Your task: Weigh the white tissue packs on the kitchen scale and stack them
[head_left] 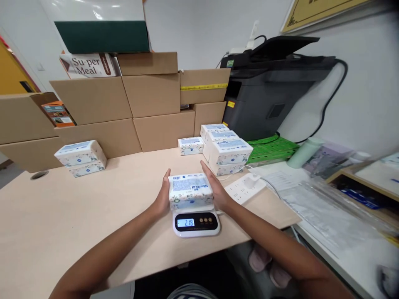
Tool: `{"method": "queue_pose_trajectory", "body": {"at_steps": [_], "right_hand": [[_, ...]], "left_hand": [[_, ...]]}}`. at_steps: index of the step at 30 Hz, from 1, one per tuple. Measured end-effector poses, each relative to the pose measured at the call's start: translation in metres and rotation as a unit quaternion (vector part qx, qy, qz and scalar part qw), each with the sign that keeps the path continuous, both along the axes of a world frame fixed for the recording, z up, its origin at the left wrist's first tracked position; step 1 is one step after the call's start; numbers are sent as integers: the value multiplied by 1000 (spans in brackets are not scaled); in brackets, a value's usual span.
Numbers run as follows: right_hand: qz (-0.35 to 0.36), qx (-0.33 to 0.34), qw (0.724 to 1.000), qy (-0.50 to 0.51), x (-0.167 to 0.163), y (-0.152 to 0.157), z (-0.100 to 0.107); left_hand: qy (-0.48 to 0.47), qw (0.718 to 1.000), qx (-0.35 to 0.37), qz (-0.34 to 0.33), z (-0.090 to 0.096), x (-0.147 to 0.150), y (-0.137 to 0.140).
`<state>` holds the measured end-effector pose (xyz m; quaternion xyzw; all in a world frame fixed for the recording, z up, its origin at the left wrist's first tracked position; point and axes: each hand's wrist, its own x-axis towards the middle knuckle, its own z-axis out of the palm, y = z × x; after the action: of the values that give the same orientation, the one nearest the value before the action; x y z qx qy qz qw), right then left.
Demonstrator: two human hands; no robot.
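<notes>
Between my two hands is a pack of tissues (190,192) in white wrapping with blue print and a flower pattern. It sits on or just over a small white digital scale (196,231), whose lit display shows 218; the pack hides the scale's top. My left hand (162,195) presses against the pack's left side, with the thumb pointing up and away. My right hand (217,190) lies along its right side in the same way. Both hands hold the pack between them.
Tissue packs (232,151) are stacked at right, beside a single pack (190,146); two more (81,158) stand at left. Cardboard boxes (165,128) line the table's back. A white power strip (245,189) with cables lies right of my right hand. A black printer (268,91) stands behind.
</notes>
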<state>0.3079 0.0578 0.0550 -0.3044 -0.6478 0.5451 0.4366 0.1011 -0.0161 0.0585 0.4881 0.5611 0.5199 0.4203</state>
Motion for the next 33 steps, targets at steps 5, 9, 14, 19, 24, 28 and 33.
{"method": "queue_pose_trajectory", "body": {"at_steps": [5,9,14,19,24,28,33], "right_hand": [[21,-25,999,-5,25,12,-43],[34,-28,999,1,28,24,-45],[64,-18,996,56,24,23,-46],[10,25,996,83,27,8,-52],[-3,-30,995,96,31,-2,-51],[-10,-65,991,113,29,-2,-42],[-34,-103,984,144,26,0,-35]], "left_hand": [[-147,986,-55,-54,-30,12,18],[-145,987,-62,-37,-34,10,34],[-173,982,-50,-52,-46,1,40],[-183,980,-51,-63,-53,-1,37],[-145,989,-19,-16,-47,4,35],[-144,989,-6,25,-44,7,35],[-161,986,8,51,-48,9,35]]}}
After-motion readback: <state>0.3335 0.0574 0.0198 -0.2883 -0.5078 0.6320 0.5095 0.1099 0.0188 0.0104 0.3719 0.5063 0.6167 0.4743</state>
